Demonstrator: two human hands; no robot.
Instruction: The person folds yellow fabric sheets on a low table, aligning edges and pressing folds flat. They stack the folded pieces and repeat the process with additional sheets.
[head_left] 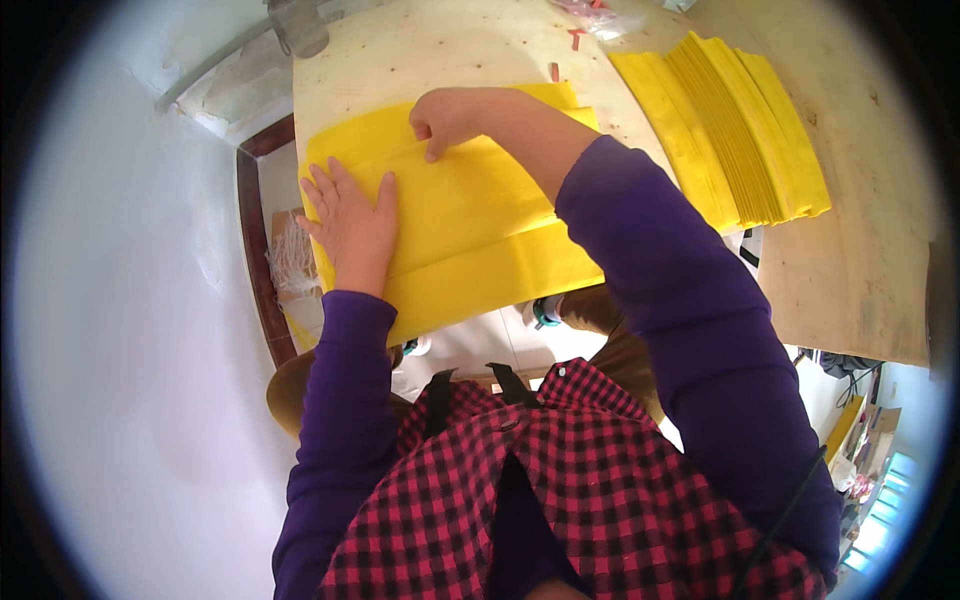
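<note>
Two hands are working on one yellow folded sheet (470,240) that is lying on the plywood table (430,60), its near edge hanging just past the table's front edge. I am seeing the left hand (352,225) lying flat on the sheet's left end, fingers spread and pressing down, gripping nothing. The right hand (443,118) is resting on the sheet's far edge with its fingers curled, fingertips touching the yellow material; I cannot tell whether it is pinching the fold or only pressing on it. The sheet is lying between and under both hands, with its long axis running left to right, rising slightly toward the right, and fold lines running along that same direction.

Just to the right, a stack of yellow sheets (740,130) is sitting on the table, fanned out, its long axis running away from me. A clear plastic bag (600,15) with small red pieces is lying at the table's far edge, and one red scrap (553,72) is lying near the sheet's far corner.
</note>
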